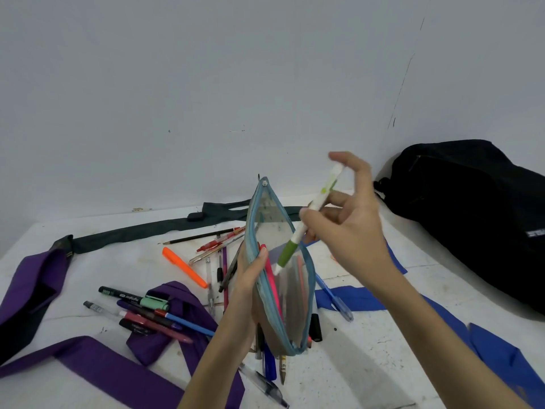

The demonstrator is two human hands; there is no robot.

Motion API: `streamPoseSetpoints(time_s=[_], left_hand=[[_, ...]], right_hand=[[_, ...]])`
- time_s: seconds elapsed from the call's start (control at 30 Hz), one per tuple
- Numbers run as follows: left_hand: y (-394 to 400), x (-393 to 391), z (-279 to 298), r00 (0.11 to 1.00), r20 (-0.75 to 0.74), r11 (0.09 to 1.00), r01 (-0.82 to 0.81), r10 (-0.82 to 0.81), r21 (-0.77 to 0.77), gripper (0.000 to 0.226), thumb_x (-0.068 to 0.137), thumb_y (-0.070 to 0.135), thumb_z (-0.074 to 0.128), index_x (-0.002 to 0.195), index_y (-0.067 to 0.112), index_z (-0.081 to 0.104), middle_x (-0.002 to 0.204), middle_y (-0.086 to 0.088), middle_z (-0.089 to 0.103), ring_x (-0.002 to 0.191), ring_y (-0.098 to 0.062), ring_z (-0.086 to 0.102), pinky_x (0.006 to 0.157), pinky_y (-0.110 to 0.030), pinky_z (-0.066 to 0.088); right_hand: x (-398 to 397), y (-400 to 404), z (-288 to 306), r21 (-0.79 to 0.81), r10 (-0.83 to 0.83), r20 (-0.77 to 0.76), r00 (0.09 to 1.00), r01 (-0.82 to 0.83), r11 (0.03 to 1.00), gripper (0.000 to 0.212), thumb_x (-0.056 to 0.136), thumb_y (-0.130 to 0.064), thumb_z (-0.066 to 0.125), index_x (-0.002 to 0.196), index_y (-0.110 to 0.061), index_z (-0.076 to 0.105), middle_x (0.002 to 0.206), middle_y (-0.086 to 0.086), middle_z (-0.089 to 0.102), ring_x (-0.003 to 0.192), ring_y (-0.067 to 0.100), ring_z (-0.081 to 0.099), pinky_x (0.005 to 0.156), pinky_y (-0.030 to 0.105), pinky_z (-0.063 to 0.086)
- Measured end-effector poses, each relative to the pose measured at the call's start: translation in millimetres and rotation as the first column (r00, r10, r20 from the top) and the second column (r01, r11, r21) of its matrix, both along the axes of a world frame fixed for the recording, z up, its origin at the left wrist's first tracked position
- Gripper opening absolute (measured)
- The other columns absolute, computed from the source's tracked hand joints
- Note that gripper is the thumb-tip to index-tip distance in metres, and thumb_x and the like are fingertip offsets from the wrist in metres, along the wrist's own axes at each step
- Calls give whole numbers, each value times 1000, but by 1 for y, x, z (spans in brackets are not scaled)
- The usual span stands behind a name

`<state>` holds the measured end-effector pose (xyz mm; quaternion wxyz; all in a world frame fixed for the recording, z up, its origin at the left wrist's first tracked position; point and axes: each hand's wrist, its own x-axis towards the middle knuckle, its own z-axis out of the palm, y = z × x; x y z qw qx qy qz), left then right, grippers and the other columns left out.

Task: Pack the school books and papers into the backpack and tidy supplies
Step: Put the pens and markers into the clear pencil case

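While the white tabletop (pixel 383 364) shows small dark marks and scratches, the pale grey wall (pixel 206 84) behind it is bare, with a few thin cracks on the side above the right hand. The left hand (pixel 250 278) holds up a clear pencil pouch (pixel 283 296) with a blue zip; its grip is closed on the pouch edge, thumb on the zip rim, and the mouth of the pouch stands open. The right hand (pixel 351 219) is just beside the pouch mouth and above it; its grip pinches a white and green pen (pixel 309 219), which is tilted with the tip down inside the opening. A pink pen (pixel 272 284) is already inside, close to the left thumb.

Beyond the right hand, well apart from it, a black backpack (pixel 477 214) lies against the wall. Under the right forearm are blue fabric strips (pixel 501 355) and a blue pen (pixel 333 296). To the outer side of the left hand lie an orange highlighter (pixel 184 267), a pencil (pixel 200 238) and red pens (pixel 219 242). Nearer to the person, a group of markers (pixel 141 311) rests partly on purple fabric (pixel 97 364). A dark grey strap (pixel 165 228) lies along the far edge. More pens (pixel 269 370) lie under the pouch, partly hidden by it.
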<state>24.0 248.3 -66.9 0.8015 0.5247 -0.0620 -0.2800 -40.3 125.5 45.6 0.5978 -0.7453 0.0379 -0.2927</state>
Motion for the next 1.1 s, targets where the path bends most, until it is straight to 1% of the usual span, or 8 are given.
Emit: streamPoseSetpoints(time_s=[0.2, 0.4, 0.57, 0.63, 0.73, 0.9, 1.03, 1.1], left_hand=[[0, -3, 2, 1000, 0, 999, 21, -21, -36, 50, 77, 45, 69, 119, 19, 63, 114, -17, 67, 109, -31, 62, 98, -48, 47], [3, 4, -8, 996, -26, 997, 80, -80, -20, 54, 73, 43, 67, 118, 13, 61, 93, -10, 68, 81, -23, 66, 77, -39, 55], [9, 12, -6, 997, 61, 999, 35, -37, 37, 101, 65, 62, 73, 137, 0, 38, 106, -15, 52, 87, -27, 55, 69, -32, 50], [11, 13, 0, 996, 85, 1000, -5, 4, 15, 103, 67, 61, 72, 138, -3, 33, 108, -21, 48, 84, -30, 52, 69, -36, 49], [14, 14, 4, 996, 85, 1000, -26, 27, -4, 92, 74, 50, 70, 139, -2, 30, 91, -24, 48, 70, -32, 50, 65, -39, 48], [16, 14, 4, 998, 51, 999, -23, 25, -41, 89, 77, 45, 70, 141, -1, 28, 95, -21, 46, 76, -33, 48, 68, -41, 47], [15, 15, 2, 998, 44, 998, -42, 44, -55, 92, 76, 47, 71, 142, 0, 27, 98, -23, 46, 80, -34, 48, 70, -42, 47], [16, 14, 1, 998, 58, 999, -33, 35, -40, 95, 75, 50, 72, 141, 0, 27, 108, -36, 45, 86, -42, 51, 70, -42, 48]], right_hand=[[11, -5, -16, -734, -71, -371, 926, -246, 633, 49, 88, -33, 61, 133, -37, 43, 73, -8, 56, 72, 1, 47, 70, 23, 41], [14, -24, -17, -247, -147, -49, 988, 131, 960, 10, 89, -13, 61, 90, -22, 67, 69, -4, 55, 57, 1, 45, 53, 10, 37], [28, -65, -73, -543, -327, -575, 750, -52, 838, 13, 90, -28, 59, 87, -16, 61, 79, 0, 60, 67, 13, 53, 55, 21, 39], [27, -69, -100, -617, -375, -717, 587, -285, 733, 15, 89, -31, 59, 92, -17, 57, 88, 1, 60, 74, 14, 54, 57, 22, 39], [28, -68, -124, -540, -303, -769, 563, -319, 779, 14, 89, -26, 62, 87, -19, 50, 87, 2, 59, 75, 15, 53, 62, 24, 43], [30, -74, -109, -419, -301, -684, 664, -20, 908, 11, 87, -13, 63, 82, -13, 53, 77, 1, 55, 71, 16, 55, 62, 25, 49], [19, -59, -50, -177, -444, -195, 875, 414, 893, 15, 87, -7, 57, 88, -16, 46, 75, 5, 56, 69, 26, 60, 61, 35, 52], [12, -40, -15, 8, -385, 37, 922, 385, 923, 27, 89, 1, 53, 104, -17, 40, 69, 4, 52, 58, 12, 57, 57, 27, 52]])
